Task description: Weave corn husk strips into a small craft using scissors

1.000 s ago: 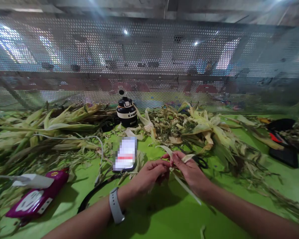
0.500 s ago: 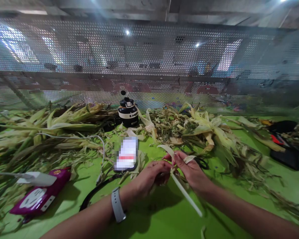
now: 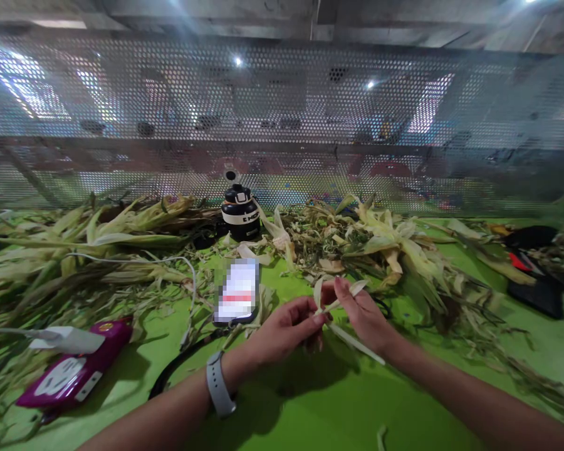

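Observation:
Between both hands, above the green table (image 3: 319,407), is a pale corn husk strip (image 3: 357,343) bent into a loop or knot. My left hand (image 3: 289,326) pinches it near the crossing, thumb on top. With thumb and fingers closed, my right hand (image 3: 364,316) grips another part of it on the right. One end pokes out above the right fingers, and a long tail hangs down toward the lower right. The exact crossing of the strips is partly hidden by the fingers. A grey watch band (image 3: 220,383) circles my left wrist.
A lit phone (image 3: 239,291) lies left of my hands, behind it a black bottle (image 3: 241,216). A purple power bank (image 3: 75,369) with a white plug and cable sits at left. Husk piles (image 3: 399,250) line the back before a perforated metal panel (image 3: 282,113).
My left thumb has come over onto the husk crossing. The upper end of the strip has been drawn in and bent upright, and the tail has swung up slightly.

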Available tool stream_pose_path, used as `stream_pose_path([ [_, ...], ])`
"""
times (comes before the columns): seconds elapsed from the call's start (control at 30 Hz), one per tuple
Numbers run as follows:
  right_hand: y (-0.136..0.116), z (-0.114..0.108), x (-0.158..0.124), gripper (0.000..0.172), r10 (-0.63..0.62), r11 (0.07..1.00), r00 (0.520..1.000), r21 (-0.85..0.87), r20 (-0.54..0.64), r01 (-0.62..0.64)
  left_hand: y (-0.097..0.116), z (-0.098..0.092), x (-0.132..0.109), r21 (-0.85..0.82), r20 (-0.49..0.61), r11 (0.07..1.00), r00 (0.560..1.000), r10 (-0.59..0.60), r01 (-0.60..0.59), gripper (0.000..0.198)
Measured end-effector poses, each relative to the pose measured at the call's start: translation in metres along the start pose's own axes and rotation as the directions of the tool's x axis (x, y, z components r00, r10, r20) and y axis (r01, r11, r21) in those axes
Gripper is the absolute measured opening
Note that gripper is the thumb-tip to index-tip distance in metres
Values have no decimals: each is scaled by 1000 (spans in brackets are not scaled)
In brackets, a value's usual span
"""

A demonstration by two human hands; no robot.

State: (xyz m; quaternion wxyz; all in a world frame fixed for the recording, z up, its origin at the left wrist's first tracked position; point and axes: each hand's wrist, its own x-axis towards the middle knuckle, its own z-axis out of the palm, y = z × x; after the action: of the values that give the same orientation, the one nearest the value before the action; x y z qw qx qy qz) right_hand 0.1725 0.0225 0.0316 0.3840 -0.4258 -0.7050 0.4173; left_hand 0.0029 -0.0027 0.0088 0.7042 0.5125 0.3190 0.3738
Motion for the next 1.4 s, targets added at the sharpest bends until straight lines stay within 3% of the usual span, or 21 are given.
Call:
stream_pose_path([
  [0.1,2,-5,0,48,-27,976,998,-219,-54,15,-2,-3,2,76,12,996,999,37,-37,34],
  [0.2,1,-8,-1,47,-54,953,999,-299,-5,50,2,-4,1,110,-9,993,999,42,-41,33],
  [0.3,-1,-9,-2,46,-54,962,997,-266,49,65,8,-4,-2,82,14,995,998,60,-61,31],
  [0.43,-2,-7,-2,44,-47,972,999,-230,20,50,10,-5,-2,134,23,986,995,93,-95,29],
  [0.77,6,-3,0,40,101,995,988,-28,116,-98,2,-5,1,332,-101,940,988,117,-78,29],
  [0.9,3,2,-2,44,176,974,966,109,188,-198,0,-7,1,451,-107,885,977,183,-116,22],
  [1.0,5,6,-3,50,213,959,959,148,186,-242,-1,-8,1,617,-137,780,963,232,-100,18],
  [1.1,7,10,-6,38,128,984,984,107,127,-141,-1,-7,-1,755,-161,653,946,280,-65,20],
  [1.2,3,13,-13,28,-27,1000,999,-7,36,27,-1,-5,-3,813,-175,580,928,328,-52,19],
  [1.27,-2,15,-19,28,-65,996,997,-57,37,67,-1,-4,-5,838,-163,542,921,354,-60,13],
  [1.33,-6,16,-24,29,-81,993,995,-77,51,84,-2,-4,-6,845,-149,530,917,371,-77,8],
  [1.4,-7,15,-26,31,-102,991,994,-82,43,105,-2,-4,-5,811,-147,576,917,371,-103,9],
])
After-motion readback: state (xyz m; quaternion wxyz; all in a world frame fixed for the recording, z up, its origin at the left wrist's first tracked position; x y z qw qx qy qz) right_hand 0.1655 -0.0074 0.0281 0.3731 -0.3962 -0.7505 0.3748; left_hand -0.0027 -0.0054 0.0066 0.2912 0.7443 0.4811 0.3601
